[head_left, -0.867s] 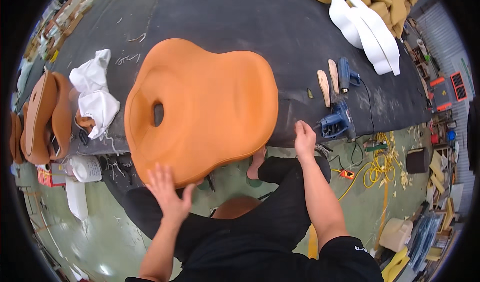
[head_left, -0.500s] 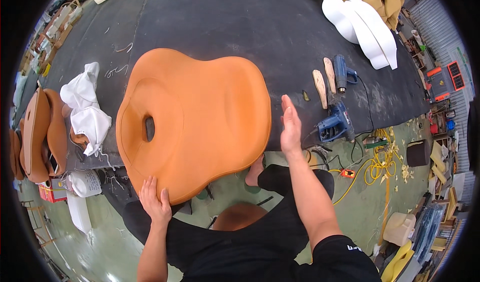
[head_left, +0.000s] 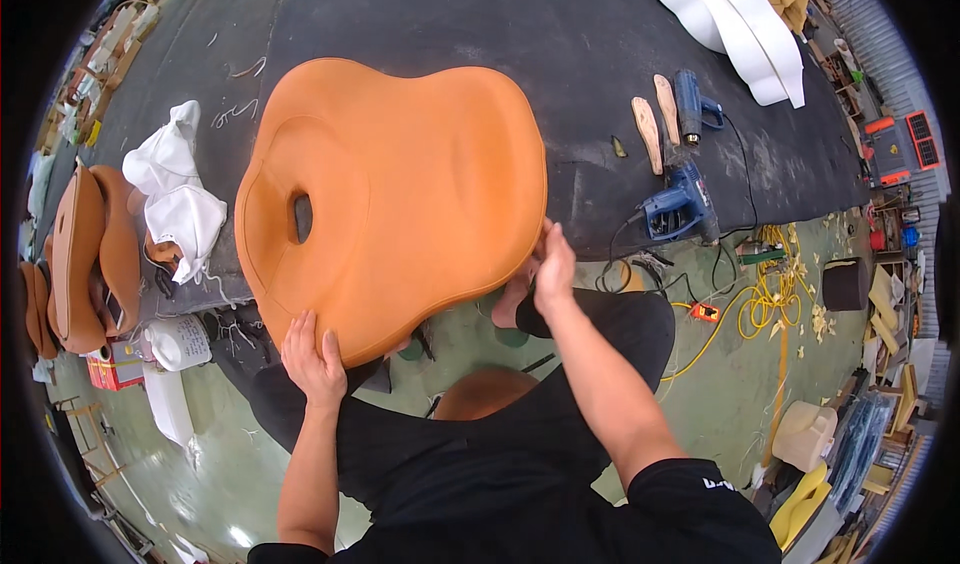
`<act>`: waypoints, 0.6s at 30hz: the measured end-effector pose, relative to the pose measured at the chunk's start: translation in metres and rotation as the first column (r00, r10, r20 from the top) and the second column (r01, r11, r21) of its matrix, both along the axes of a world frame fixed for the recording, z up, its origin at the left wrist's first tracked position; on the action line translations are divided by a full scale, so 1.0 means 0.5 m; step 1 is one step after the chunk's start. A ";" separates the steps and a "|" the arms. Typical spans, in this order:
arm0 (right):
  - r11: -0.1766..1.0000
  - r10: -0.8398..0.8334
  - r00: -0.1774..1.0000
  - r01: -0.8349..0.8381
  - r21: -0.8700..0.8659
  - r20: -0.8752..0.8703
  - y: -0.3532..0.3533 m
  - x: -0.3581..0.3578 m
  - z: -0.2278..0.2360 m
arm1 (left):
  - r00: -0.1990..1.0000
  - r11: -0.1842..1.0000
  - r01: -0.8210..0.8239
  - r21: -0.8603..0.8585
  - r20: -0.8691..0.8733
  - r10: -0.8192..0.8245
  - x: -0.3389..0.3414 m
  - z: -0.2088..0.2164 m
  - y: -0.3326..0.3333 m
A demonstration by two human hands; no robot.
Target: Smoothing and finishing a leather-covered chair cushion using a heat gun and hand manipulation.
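A large orange-brown seat cushion (head_left: pixel 430 204) with a small oval hole lies across the front edge of the dark worktable. Its near part overhangs my lap. My left hand (head_left: pixel 316 357) grips its near-left corner, the fingers on the upper face and the thumb by the edge. At the right rim, my right hand (head_left: pixel 553 269) holds the cushion's side; its fingertips are partly hidden against the edge.
Two blue heat guns (head_left: pixel 680 204) and two flat wooden tools (head_left: pixel 648 134) lie right on the worktable (head_left: pixel 590 74). White cloth (head_left: pixel 180 189) is at left, beside more orange-brown cushions (head_left: pixel 80 264). White curved pieces (head_left: pixel 735 34) sit far right. A yellow cord (head_left: pixel 765 304) coils on the floor.
My right hand has come from a raised, flat pose beside the cushion onto its right edge. My left hand stays at the near-left corner. The whole view has shifted slightly.
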State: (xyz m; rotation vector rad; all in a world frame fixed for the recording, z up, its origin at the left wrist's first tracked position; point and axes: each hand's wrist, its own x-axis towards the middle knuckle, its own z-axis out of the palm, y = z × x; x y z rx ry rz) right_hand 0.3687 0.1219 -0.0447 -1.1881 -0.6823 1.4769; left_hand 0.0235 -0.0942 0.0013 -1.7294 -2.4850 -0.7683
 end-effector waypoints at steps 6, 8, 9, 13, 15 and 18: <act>0.978 -0.128 0.990 0.137 -0.158 0.063 -0.040 -0.029 -0.143 | 1.000 0.999 0.025 0.025 0.013 -0.025 0.008 -0.014 0.015; 0.712 0.241 0.969 -0.145 -0.687 0.045 -0.073 -0.023 -0.114 | 0.999 0.999 0.025 0.030 0.025 -0.026 -0.008 -0.018 0.003; 0.708 0.295 0.952 -0.162 -0.687 0.079 -0.091 -0.015 -0.095 | 0.993 0.998 0.010 0.068 0.121 -0.018 -0.016 -0.022 -0.001; 0.763 0.187 0.982 -0.147 -0.629 -0.003 -0.099 -0.043 -0.038 | 0.657 0.942 -0.325 -0.088 0.696 0.292 -0.115 -0.055 0.007; 0.767 0.139 0.979 -0.201 -0.610 -0.149 -0.097 -0.063 -0.031 | 0.493 0.940 -0.330 -0.089 0.833 0.252 -0.177 -0.080 -0.001; 0.783 0.106 0.994 -0.066 -0.618 0.029 -0.097 -0.083 0.009 | 0.578 0.961 -0.179 -0.213 0.767 0.278 -0.176 -0.093 0.005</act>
